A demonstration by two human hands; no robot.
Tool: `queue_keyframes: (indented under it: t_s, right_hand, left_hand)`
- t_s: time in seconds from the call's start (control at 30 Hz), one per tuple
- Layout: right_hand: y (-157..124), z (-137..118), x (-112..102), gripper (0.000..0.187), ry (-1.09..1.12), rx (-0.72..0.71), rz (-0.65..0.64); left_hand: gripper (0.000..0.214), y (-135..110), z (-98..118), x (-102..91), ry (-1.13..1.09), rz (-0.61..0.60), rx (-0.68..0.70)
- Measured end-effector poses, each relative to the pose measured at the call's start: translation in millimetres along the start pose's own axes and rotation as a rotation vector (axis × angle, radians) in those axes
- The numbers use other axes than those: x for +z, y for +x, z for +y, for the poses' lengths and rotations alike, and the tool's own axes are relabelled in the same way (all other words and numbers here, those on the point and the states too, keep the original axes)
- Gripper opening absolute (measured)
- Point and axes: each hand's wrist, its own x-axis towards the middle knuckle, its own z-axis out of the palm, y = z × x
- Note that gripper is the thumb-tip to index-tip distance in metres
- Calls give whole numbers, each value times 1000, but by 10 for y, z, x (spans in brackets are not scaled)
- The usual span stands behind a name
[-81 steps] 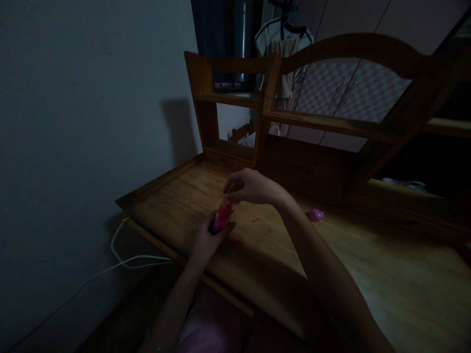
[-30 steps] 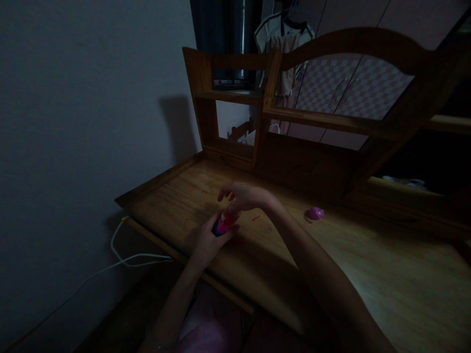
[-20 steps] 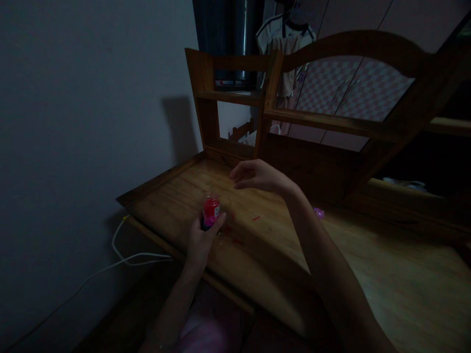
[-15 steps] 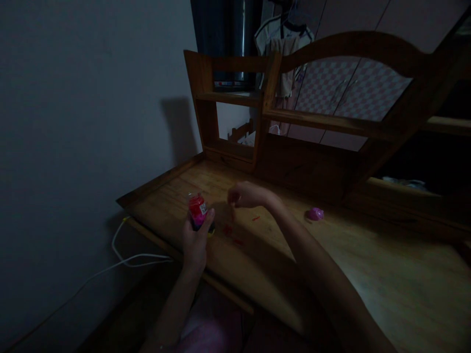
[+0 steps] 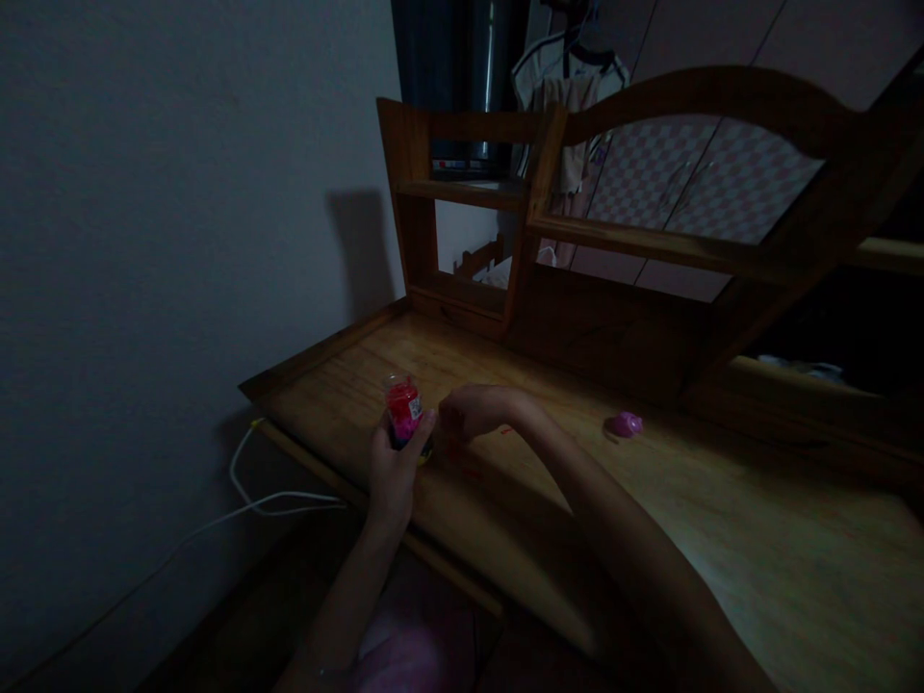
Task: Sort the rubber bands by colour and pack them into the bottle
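Observation:
My left hand [image 5: 396, 472] is wrapped round a small clear jar [image 5: 402, 404] with red and pink contents and a white printed label. The jar is held tilted near the desk's left front edge, its open-looking top pointing up. Just right of it, my right hand [image 5: 473, 412] reaches down low over the desktop with curled fingers. Its fingertips are dark and partly hidden, so what they hold cannot be made out. Small red pieces [image 5: 471, 472] lie on the wood below that hand, and another thin red bit [image 5: 506, 430] lies beside the wrist.
A purple object [image 5: 627, 424], perhaps a lid, lies farther right on the wooden desk [image 5: 722, 500]. Wooden shelves [image 5: 462, 197] rise along the back. A white cable [image 5: 289, 498] hangs off the left edge near the wall [image 5: 180, 241].
My right hand has come down and slightly left, closer to the jar and over the red pieces. My left hand still grips the jar. The view has shifted slightly.

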Motion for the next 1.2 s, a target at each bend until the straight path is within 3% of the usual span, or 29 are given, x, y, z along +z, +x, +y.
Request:
queue_keyframes:
  t_s: [0.17,0.3,0.57,0.87,1.03,1.2]
  right_hand:
    - [24,-117,43,27,-46,-26,-35]
    - [34,-203,74,23,-86,48,-31]
    - [46,-287,123,35,-150,203,-32]
    - [56,-301,128,37,-183,216,-39]
    - [-83,-92,-73,27,-169,213,5]
    - [-503,176,-417,18,116,60,267]
  left_hand:
    - [44,11,-4,0,16,3,-4]
    - [44,14,-10,-1,24,8,4]
    - [45,30,-47,7,-47,25,-21]
    - [43,18,-44,0,-24,12,-25]
    - [43,5,-16,2,46,-6,-1]
    - [49,-30,80,35,272,-218,-19]
